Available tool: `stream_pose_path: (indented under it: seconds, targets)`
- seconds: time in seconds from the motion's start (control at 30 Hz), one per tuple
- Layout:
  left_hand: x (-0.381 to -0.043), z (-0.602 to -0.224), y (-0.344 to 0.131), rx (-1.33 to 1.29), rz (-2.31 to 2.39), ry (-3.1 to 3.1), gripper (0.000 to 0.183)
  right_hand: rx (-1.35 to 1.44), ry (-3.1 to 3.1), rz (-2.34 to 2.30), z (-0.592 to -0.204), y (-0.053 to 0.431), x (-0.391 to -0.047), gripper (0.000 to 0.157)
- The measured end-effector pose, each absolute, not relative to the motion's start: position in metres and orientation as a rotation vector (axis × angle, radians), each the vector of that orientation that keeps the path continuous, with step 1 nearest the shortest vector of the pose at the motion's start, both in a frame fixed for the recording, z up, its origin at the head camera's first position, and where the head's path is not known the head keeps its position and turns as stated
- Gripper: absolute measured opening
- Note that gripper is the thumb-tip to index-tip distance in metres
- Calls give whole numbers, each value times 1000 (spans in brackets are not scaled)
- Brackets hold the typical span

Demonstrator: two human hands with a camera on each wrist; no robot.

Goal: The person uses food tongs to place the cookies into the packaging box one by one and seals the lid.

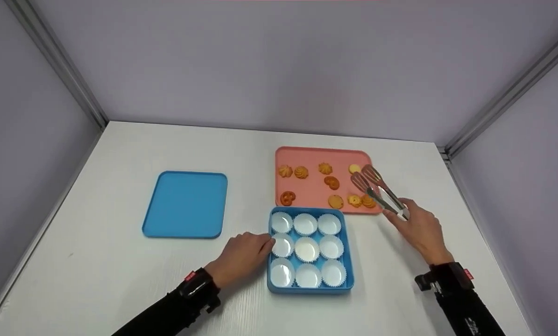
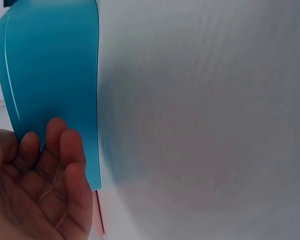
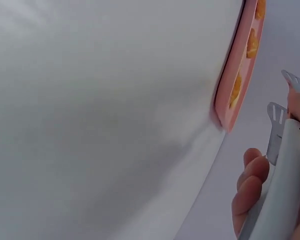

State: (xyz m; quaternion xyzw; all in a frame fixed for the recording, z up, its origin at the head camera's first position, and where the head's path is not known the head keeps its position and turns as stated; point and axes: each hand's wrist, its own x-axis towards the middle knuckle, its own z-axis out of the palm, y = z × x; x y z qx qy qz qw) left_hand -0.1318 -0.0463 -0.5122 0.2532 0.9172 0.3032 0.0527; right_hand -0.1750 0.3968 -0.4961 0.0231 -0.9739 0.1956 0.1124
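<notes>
My right hand [image 1: 420, 229] grips a pair of metal tongs [image 1: 387, 198], whose two slotted tips are spread apart over the right end of a pink tray [image 1: 307, 156]. On that tray lie several cookies, among them a pretzel [image 1: 287, 198], a swirled cookie [image 1: 325, 168] and a small pale round one [image 1: 354, 169]. At the left side of a blue box [image 1: 310, 290], my left hand [image 1: 244, 256] holds the wall, thumb at the rim and fingers curled against the outside [image 2: 55, 155]. Rows of white paper cups [image 1: 307, 249] fill the box; no cookie shows in them.
A flat blue lid or tray [image 1: 185, 205] lies on the white table [image 1: 96, 261] to the left. The pink tray stands directly behind the blue box. Grey walls [image 1: 269, 70] border the table at the back and both sides.
</notes>
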Motion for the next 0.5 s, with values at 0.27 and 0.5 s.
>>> stream_pose_path:
  seconds: [0.27,0.5]
  targets:
    - [-131,-511,-46,731,912,2766,38,256,-2928,515,-485,354,-199,63]
    - [-131,-510,-46,734,901,2777,40,288,-2980,503,-483,325,-224,63]
